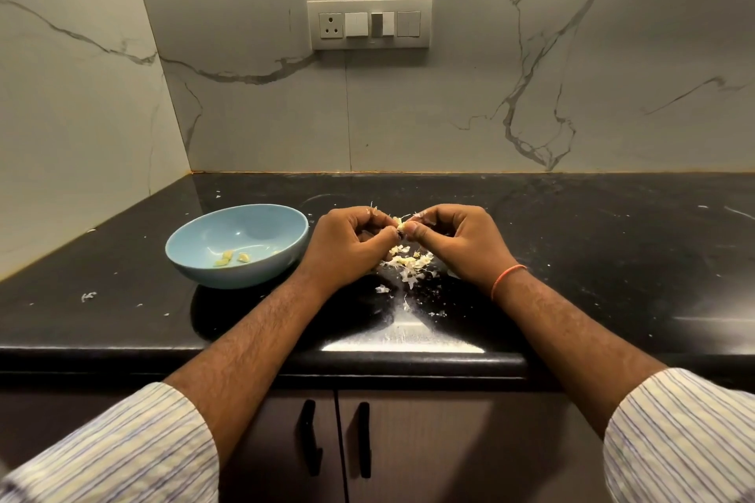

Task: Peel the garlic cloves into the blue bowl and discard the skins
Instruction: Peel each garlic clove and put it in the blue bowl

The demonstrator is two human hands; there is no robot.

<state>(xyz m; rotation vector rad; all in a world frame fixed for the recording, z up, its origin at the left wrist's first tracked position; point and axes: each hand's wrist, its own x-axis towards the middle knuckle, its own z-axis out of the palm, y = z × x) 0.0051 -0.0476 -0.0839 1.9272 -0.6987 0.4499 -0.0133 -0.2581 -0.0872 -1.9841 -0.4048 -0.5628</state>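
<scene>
Garlic clove (399,223), pale and small, sits pinched between the two hands above the black desk (592,241), just right of the blue bowl (237,243). Only a sliver of it shows between the fingertips, so its long axis and which way its tip points cannot be told. The left hand (351,243) has its grip curled onto the clove from the left, thumb and forefinger meeting on it; the right hand (457,239) grasps it from the right in the same pinch, with thin shreds of skin sticking up past the knuckles. Directly beneath the hands lies a loose heap of skins (408,263), partly hidden by both wrists, with stray flakes scattered toward the desk's front edge. Inside the bowl rest a few peeled cloves (231,257) near its front wall; their exact count is hard to make out. An orange thread (508,280) circles the right wrist.
</scene>
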